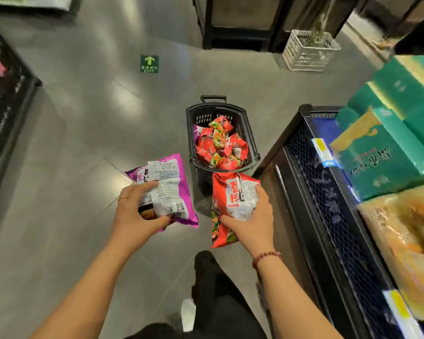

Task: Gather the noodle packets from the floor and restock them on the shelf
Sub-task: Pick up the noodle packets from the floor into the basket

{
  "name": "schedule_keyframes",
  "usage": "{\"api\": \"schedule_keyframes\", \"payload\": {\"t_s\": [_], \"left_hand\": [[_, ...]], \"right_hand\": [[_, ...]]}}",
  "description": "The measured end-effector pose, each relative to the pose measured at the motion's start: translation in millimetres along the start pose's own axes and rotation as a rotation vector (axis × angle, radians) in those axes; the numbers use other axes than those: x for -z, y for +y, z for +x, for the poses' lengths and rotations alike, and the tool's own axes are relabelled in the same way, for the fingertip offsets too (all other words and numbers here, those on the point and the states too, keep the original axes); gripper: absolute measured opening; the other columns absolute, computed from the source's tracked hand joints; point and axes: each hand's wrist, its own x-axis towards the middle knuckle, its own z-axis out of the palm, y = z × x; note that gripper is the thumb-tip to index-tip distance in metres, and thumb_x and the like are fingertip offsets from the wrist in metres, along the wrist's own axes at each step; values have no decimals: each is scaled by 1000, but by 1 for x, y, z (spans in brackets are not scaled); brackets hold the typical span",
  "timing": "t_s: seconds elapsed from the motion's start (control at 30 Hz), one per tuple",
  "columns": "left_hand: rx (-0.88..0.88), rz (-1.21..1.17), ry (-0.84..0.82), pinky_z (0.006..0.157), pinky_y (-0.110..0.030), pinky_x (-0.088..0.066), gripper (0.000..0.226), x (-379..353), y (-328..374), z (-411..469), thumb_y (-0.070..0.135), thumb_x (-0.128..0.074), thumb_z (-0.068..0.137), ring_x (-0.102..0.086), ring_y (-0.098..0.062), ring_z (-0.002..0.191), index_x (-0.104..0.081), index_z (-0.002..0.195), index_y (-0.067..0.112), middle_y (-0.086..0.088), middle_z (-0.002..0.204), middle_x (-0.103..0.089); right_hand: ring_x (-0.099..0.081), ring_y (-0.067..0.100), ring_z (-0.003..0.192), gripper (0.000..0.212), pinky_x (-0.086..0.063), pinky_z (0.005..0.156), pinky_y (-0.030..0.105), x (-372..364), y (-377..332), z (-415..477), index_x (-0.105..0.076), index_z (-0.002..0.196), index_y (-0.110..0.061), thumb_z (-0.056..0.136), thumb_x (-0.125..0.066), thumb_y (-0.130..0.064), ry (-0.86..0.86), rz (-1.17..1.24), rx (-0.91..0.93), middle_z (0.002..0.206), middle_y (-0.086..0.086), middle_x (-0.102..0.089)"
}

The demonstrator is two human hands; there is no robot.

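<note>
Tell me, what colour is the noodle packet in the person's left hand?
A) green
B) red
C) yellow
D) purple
D: the left hand grips the shiny purple plastic noodle packet, while the right hand holds the red plastic noodle packet.
</note>
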Motion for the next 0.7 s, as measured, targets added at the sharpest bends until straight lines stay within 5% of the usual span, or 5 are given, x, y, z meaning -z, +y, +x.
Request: {"api": "schedule_keyframes", "payload": {"t_s": [0.2, 0.27, 0.5, 0.7], "left_hand": [[-31, -12, 0, 94, -44, -53, 77, -25, 27, 106, 22, -87, 53, -52, -13, 115, -52, 113, 54, 31, 117, -39], [-35, 9, -8, 95, -42, -52, 80, -28, 31, 138, 8, -87, 58, -51, -11, 114, -51, 113, 52, 21, 117, -41], [-72, 81, -130, 87, -9, -41, 75, -28, 30, 264, 10, -86, 61, -47, 7, 103, -51, 120, 39, 9, 122, -43], [-151, 107, -366, 73, 3, -39, 75, -32, 30, 371, 6, -88, 61, -42, 22, 103, -56, 125, 27, -1, 126, -47]], "right_hand": [[-39, 24, 128, 116, -41, 103, 52, -14, -32, 109, -19, 145, -38, 50, -85, -48, -91, -64, -19, 132, 1, -39], [-39, 26, 128, 117, -40, 104, 53, -21, -42, 139, -18, 146, -36, 52, -86, -46, -104, -73, -39, 134, 2, -38], [-38, 25, 128, 115, -37, 107, 49, -60, -78, 226, -18, 147, -31, 57, -87, -43, -54, -68, -107, 136, 4, -38], [-41, 24, 123, 115, -42, 101, 51, -96, -109, 281, -21, 144, -34, 50, -84, -48, 73, -12, -222, 130, 2, -40]]}}
